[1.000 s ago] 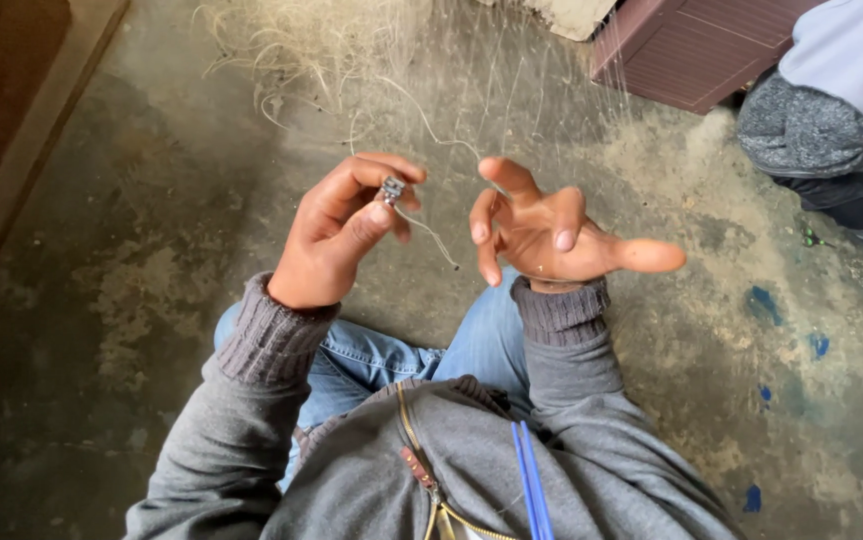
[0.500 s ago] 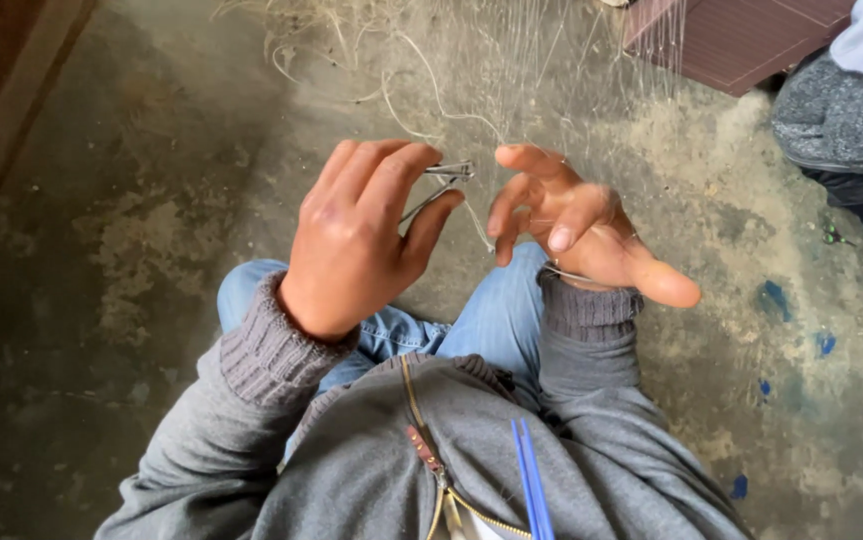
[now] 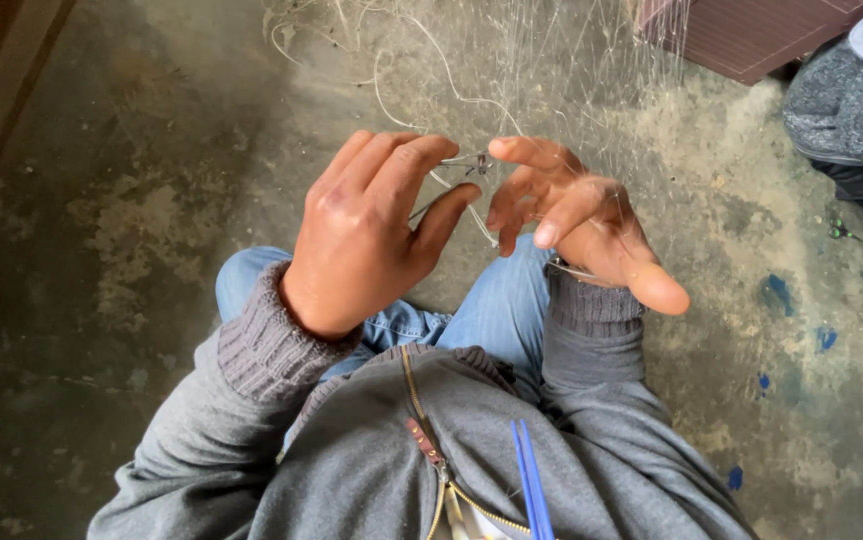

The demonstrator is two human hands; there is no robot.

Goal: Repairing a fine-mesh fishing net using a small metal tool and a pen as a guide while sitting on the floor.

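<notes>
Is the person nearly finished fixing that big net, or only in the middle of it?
In the middle, it seems. Nothing shows as finished. In hand: the left hand pinches a small metal tool against thin line, and the right hand spreads its fingers in the fine net. Left: much net lies loose on the concrete floor, with tangled strands at the far end.

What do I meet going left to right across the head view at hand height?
Stained concrete floor → left hand → small metal clipper tool pinched in its fingers → right hand under fine translucent netting → another person's grey-clad leg.
</notes>
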